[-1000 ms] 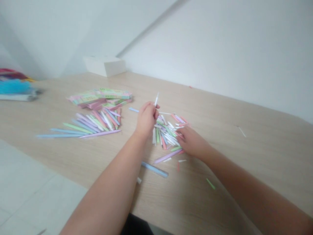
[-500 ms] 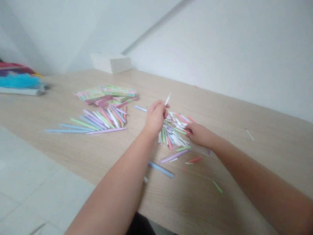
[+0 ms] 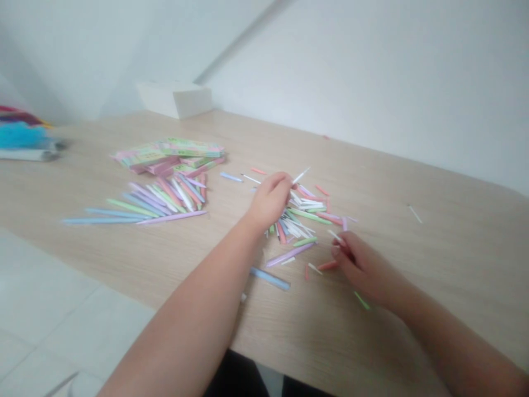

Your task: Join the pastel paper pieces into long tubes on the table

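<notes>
A white pointed piece (image 3: 301,175) is pinched in the fingers of the left hand (image 3: 270,199), its tip slanted away and to the right. A small white stick (image 3: 335,236) is gripped in the closed fingers of the right hand (image 3: 361,266), and its free end is aimed away and to the left. So the two long axes are leaned toward each other, with a clear gap left between the hands!

Into that gap the loose pile of pen parts (image 3: 309,217) is spread: it is overhung at its left side by the left hand, the nearer one, and from the right fingers it is found ahead and to the left. Just beside the right fingers an orange piece (image 3: 327,266) is seen; whether it is touched cannot be told. Nearer the body than the left fingers, a blue barrel (image 3: 270,278) is laid crosswise on the worktop (image 3: 330,342).

Farther out now, well left of the left fingers, a fan of coloured pens (image 3: 169,199) is laid out, and just behind it pink-and-green packets (image 3: 173,155) are stacked; their contents are not shown. Beyond them, by the wall, a white box (image 3: 173,100) is placed, its inside hidden from view.
</notes>
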{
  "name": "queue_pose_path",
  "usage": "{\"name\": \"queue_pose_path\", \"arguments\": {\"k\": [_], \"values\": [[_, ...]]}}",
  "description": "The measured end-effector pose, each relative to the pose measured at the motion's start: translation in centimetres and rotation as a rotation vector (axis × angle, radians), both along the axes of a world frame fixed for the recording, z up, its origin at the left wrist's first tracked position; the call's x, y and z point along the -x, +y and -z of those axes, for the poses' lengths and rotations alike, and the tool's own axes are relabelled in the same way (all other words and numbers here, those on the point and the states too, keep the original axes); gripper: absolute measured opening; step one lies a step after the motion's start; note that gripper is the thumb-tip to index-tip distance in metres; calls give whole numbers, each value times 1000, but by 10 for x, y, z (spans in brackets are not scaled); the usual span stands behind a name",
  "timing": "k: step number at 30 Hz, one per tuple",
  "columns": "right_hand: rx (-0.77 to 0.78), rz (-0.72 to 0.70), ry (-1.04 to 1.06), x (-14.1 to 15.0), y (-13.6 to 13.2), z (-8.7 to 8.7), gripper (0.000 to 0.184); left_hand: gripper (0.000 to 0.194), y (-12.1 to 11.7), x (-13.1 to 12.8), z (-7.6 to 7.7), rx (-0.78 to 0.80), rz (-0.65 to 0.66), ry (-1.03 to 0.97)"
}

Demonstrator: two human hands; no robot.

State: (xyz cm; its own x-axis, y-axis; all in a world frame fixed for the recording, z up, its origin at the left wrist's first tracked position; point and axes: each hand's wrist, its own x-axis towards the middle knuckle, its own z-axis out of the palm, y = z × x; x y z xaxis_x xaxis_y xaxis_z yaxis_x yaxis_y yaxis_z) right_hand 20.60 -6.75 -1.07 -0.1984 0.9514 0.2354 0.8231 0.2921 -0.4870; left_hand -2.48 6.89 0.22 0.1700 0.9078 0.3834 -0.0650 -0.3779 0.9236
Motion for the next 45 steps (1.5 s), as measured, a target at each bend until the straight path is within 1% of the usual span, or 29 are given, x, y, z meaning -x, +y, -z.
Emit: {"name": "queue_pose_path", "arguments": {"k": [2,4,9,12,18,21,24,29,34,37,39,41,45], "values": [[85,-25,-89,-1,-18,-1,25,24,-1,-1,0,-15,4,11],[97,-45,-178,-4,-28,-2,28,25,-2,-2,0,-25,-2,24],[59,-28,-393,-14,-30,3,30,25,-6,-3,0,-32,16,90],[61,-22,-473,-17,-30,6,33,27,-9,-4,1,-73,23,194],[50,12,-463,-24,-29,10,36,27,-17,-4,3,-236,66,482],[34,47,-437,-29,-25,12,35,28,-22,-4,2,-249,97,600],[39,122,-419,-32,-23,13,36,30,-25,-5,2,-251,106,689],[46,189,-418,-32,-26,10,36,32,-25,-7,4,-239,131,721],[53,190,-371,-30,-27,10,41,31,-23,-9,8,-218,142,711],[73,239,-412,-29,-25,12,38,31,-24,-9,8,-224,145,724],[60,279,-440,-29,-24,13,32,31,-25,-9,7,-223,143,734],[45,308,-466,-29,-24,14,33,31,-25,-9,7,-224,142,736],[65,289,-483,-30,-26,12,34,31,-24,-9,8,-230,155,738]]}}
